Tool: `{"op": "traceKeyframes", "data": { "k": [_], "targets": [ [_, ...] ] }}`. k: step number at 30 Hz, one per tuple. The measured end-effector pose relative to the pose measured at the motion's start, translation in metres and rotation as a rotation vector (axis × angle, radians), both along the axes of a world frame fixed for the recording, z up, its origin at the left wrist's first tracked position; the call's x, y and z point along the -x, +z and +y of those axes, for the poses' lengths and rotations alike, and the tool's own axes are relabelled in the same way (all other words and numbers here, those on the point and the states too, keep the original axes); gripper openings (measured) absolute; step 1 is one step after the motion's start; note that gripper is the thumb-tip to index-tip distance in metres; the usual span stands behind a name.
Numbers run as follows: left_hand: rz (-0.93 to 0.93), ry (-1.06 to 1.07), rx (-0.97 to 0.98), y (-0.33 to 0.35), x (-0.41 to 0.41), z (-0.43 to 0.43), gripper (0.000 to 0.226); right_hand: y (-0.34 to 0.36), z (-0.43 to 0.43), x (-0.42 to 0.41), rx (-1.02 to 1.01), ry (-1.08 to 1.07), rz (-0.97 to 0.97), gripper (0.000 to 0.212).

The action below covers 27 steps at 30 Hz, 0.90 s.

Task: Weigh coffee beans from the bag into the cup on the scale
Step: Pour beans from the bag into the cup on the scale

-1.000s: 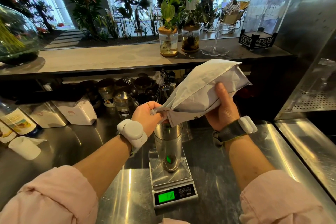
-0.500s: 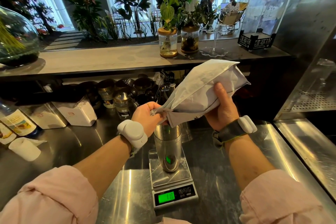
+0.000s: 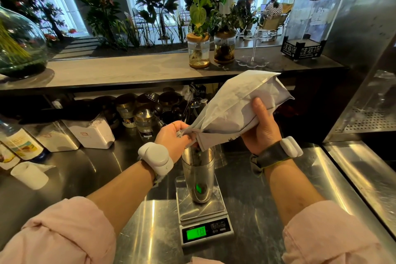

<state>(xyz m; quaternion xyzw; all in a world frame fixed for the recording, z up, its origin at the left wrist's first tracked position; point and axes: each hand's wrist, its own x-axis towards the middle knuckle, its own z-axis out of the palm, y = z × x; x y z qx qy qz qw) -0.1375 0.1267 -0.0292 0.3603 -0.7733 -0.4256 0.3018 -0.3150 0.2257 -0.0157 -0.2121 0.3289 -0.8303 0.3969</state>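
A person in rolled pink sleeves stands at a stainless steel desk (image 3: 267,188), seen from above the hands. Both hands hold a white paper coffee bag (image 3: 233,109), tilted with its open mouth pointing down and to the left, directly over a tall metal cup (image 3: 198,176). The left hand (image 3: 173,137) pinches the bag's mouth, its fingers (image 3: 184,135) pressed together on the paper edge just above the cup's rim. The right hand (image 3: 260,133) cradles the raised body of the bag from below, thumb laid up across the paper and the other fingers wrapped behind it, out of sight. Dark beans show inside the top of the cup. The cup stands upright on the platform of a small digital scale (image 3: 203,218), whose green display (image 3: 196,233) is lit; the digits are too blurred to read surely. Each wrist wears a white band device. White containers (image 3: 90,133) and jars sit at the back left of the desk.
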Motion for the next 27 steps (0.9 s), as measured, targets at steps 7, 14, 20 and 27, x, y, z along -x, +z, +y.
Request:
{"op": "traceKeyframes", "data": {
  "k": [7,14,20,27],
  "targets": [
    [0.03,-0.002,-0.02,0.0001,-0.0002,0.0009,0.024,-0.0002,-0.0006,-0.0008,0.001,-0.013,-0.012,0.07],
    [-0.001,0.016,-0.003,-0.0001,-0.0007,0.0011,0.023,-0.0007,-0.001,-0.0002,-0.001,-0.007,0.002,0.07],
    [0.014,0.009,-0.033,-0.0001,-0.0014,0.002,0.022,-0.0029,-0.0013,0.0011,-0.004,0.002,0.013,0.071],
    [-0.004,0.024,-0.012,-0.0014,-0.0012,0.0017,0.015,-0.0038,-0.0001,0.001,-0.013,0.006,0.015,0.077]
  ]
}}
